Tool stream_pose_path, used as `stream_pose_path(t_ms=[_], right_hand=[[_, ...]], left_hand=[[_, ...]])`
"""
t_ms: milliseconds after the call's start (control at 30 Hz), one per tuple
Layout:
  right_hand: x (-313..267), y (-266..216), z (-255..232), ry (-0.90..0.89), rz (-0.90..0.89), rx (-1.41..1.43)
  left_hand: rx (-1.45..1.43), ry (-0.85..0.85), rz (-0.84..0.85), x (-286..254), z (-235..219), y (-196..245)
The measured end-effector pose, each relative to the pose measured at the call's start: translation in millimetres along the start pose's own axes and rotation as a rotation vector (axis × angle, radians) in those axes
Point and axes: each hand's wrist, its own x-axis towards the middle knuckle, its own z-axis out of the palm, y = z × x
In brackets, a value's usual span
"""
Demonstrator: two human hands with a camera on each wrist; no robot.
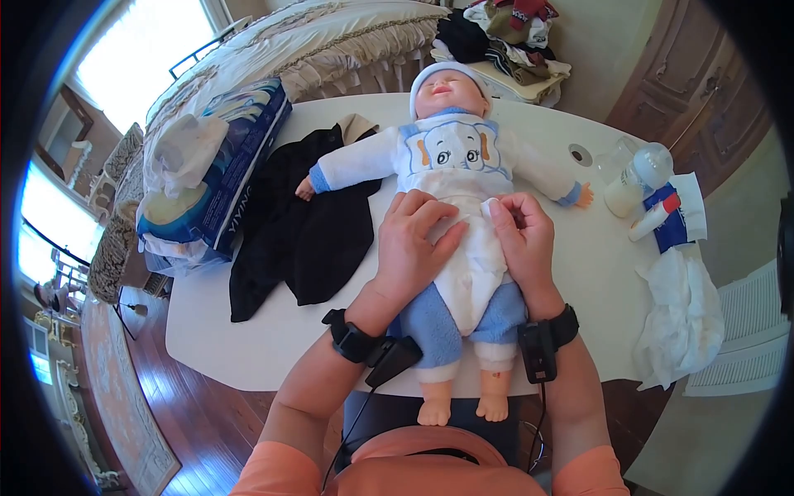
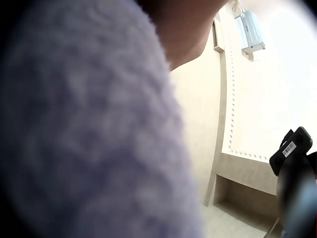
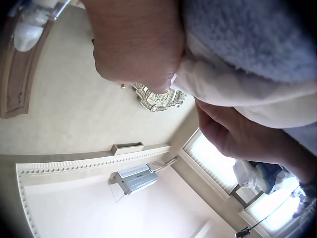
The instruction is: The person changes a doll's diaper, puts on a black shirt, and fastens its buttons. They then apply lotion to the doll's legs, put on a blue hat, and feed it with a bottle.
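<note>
Head view: can see a doll (image 1: 455,153) lying face up on the worktop (image 1: 571,264), dressed in fleecy white and blue, with blue trousers (image 1: 432,324) low on the legs and a soft white diaper (image 1: 471,285) over the belly. Pinches the diaper's edge with the right hand's (image 1: 527,240) fingers; rests the left hand's (image 1: 409,248) bent fingers opposite, cannot tell if gripping. Left wrist view: shows blurred bluish fleece (image 2: 94,124), very near. Right wrist view: reveals a golden ornament (image 3: 157,99), hidden from the head.
</note>
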Motion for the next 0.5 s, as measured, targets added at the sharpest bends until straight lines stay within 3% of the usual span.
stream_pose_path(t_ms=[267,333,500], right_hand=[[0.9,-4.4,-2.5,-0.080,-0.038,-0.008],[1.3,-3.9,-2.4,-0.090,-0.064,-0.055],[1.0,-2.5,-2.1,-0.058,-0.013,-0.070]], left_hand=[[0.032,-0.004,0.055,-4.4,-2.8,0.2],[-0.079,0.038,-0.049,-6.6,-0.8,-3.6],[-0.157,-0.003,-0.114,-6.3,0.3,-5.9]])
